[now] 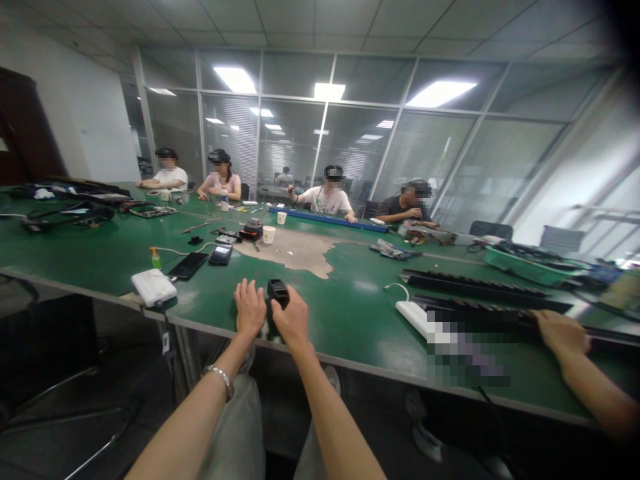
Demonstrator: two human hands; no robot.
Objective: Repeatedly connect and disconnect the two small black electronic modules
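Both my arms reach forward to the near edge of a large green table [345,313]. My right hand [293,319] is wrapped round a small black boxy device [277,291] that stands up between my hands. My left hand [249,308] rests right beside the device with its fingers stretched forward and close together, touching or nearly touching its left side. A silver bracelet [219,376] sits on my left wrist.
A white power bank [153,287] and two dark phones [188,265] lie to the left. A white power strip [413,313] and long black trays [470,285] lie to the right, where another person's hand [560,331] rests. Several people sit along the far side. Paper cups [269,234] stand mid-table.
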